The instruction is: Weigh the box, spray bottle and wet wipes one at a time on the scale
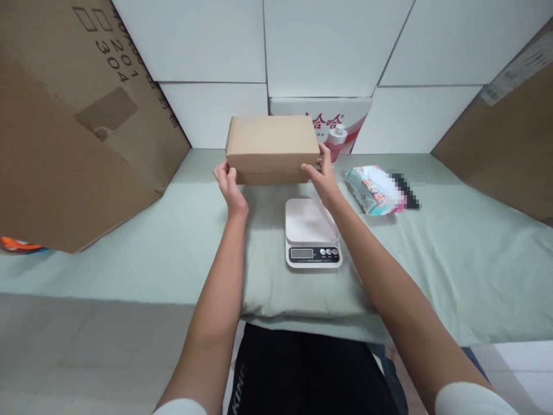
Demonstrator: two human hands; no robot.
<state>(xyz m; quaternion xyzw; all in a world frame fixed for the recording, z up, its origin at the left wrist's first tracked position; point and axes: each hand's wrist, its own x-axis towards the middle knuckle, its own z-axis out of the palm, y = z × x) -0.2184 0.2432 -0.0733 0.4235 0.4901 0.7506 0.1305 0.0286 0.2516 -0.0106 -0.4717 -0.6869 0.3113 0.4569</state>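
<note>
The left hand (232, 189) and right hand (322, 173) hold a brown box (272, 144) by its ends. It hides part of the white carton (327, 108) behind.

Makeshift indoor workspace | white tiled wall (207, 40) — cloth-covered table (138, 259) — cardboard sheets (47, 155)

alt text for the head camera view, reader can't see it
A left hand and right hand hold a brown rectangular cardboard box by its ends, beyond a white digital scale on pale green cloth.
</note>
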